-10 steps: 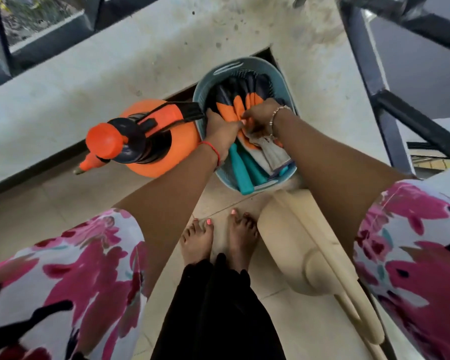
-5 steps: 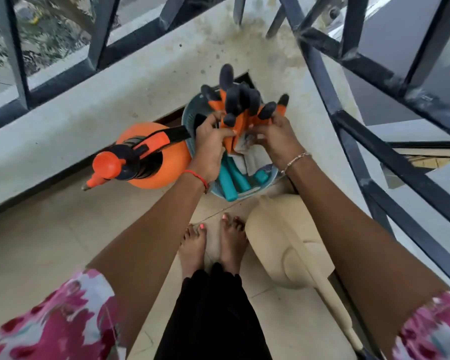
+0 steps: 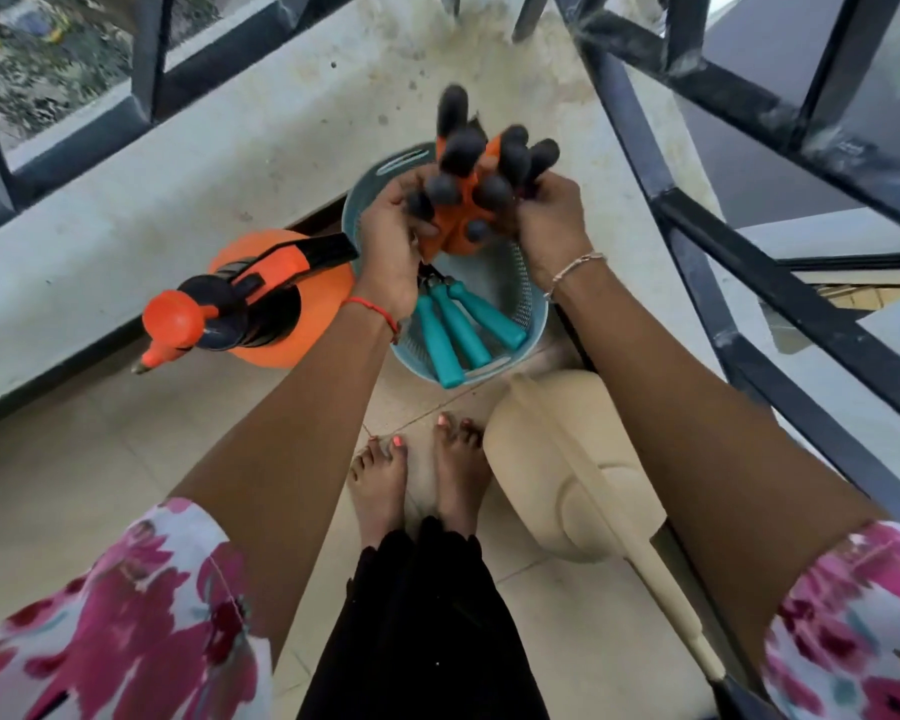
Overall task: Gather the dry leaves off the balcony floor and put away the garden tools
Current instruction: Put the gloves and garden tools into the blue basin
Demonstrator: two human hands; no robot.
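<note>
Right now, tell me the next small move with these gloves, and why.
Probably pull the gloves apart, one per hand, ready to put on: both the left hand and right hand grip them bunched together above the basket, where teal-handled tools lie.

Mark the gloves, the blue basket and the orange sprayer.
gloves [image 3: 453,220]: head view, orange palm part.
blue basket [image 3: 525,296]: head view, right mesh wall.
orange sprayer [image 3: 173,320]: head view, round pump cap.

Basket's [image 3: 535,309] right side lies free below the gloves [image 3: 463,210]; teal handles [image 3: 455,332] fill its near left; sprayer [image 3: 281,304] crowds the left rim, watering can [image 3: 557,459] the near right.
</note>
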